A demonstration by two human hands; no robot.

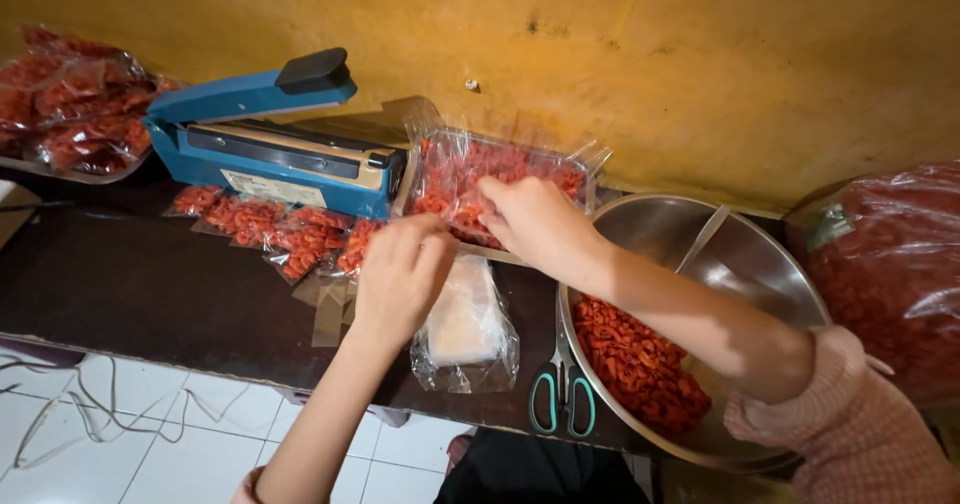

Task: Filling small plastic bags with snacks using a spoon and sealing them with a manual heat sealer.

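Here, near the table's front edge, scissors point(561, 396) lie beside a steel bowl point(760, 264) of red snacks. Farther in, the left hand point(400, 274) and right hand point(535, 222) both pinch a filled clear bag point(455, 169), its long axis running left-right, just right of the blue sealer point(270, 139) by the wall.

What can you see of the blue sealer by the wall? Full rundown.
The sealer is a blue bench unit, metal by its look, with a hinged arm raised open and a black grip at the arm's tip. A pale strip runs along its base. It sits on the dark table against the yellow wall. Small bags of red bits lie against its front.
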